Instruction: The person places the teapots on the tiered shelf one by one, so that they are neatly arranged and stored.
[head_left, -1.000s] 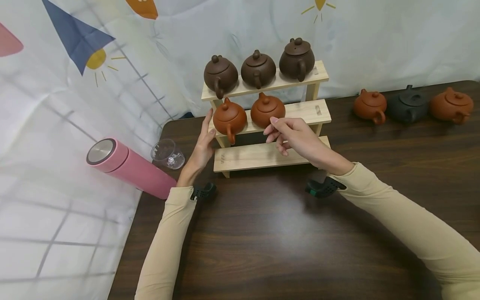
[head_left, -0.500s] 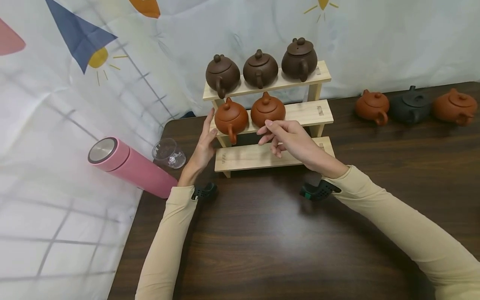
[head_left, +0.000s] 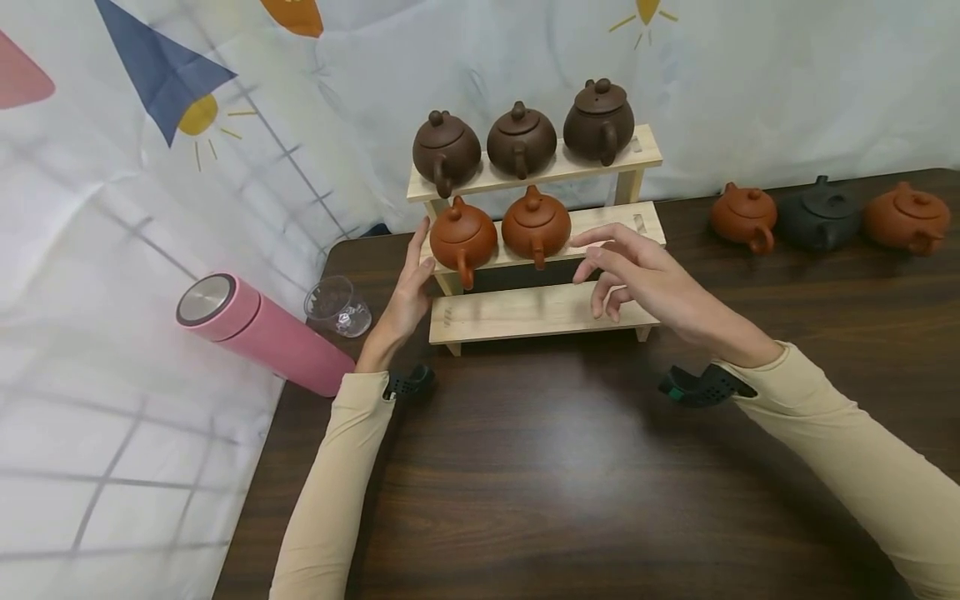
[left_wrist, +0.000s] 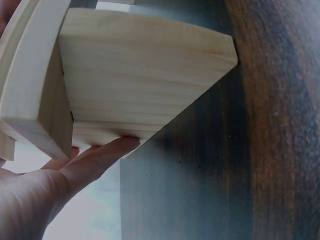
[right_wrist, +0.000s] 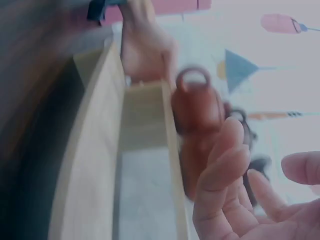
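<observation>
My left hand (head_left: 405, 298) rests its extended fingers along the left end of a three-tier wooden stand (head_left: 517, 313); in the left wrist view those fingers (left_wrist: 100, 157) lie against the bare wood. Beside it on the middle tier sits an orange-brown clay teapot (head_left: 462, 237), its handle facing me. A second orange-brown teapot (head_left: 536, 225) stands just to its right, handle also forward. My right hand (head_left: 648, 279) hovers in front of the stand's right half, apart from this pot. Its fingers are loosely bent around nothing.
Three dark brown teapots (head_left: 522, 143) line the top tier. To the right on the table stand an orange-brown teapot (head_left: 744, 217), a black teapot (head_left: 819, 215) and another orange-brown teapot (head_left: 907, 217). A pink flask (head_left: 270, 333) and a clear cup (head_left: 337, 307) are at the left.
My right hand has left the second teapot on the middle tier and moved right, uncovering its handle. The left hand stays at the stand's end.
</observation>
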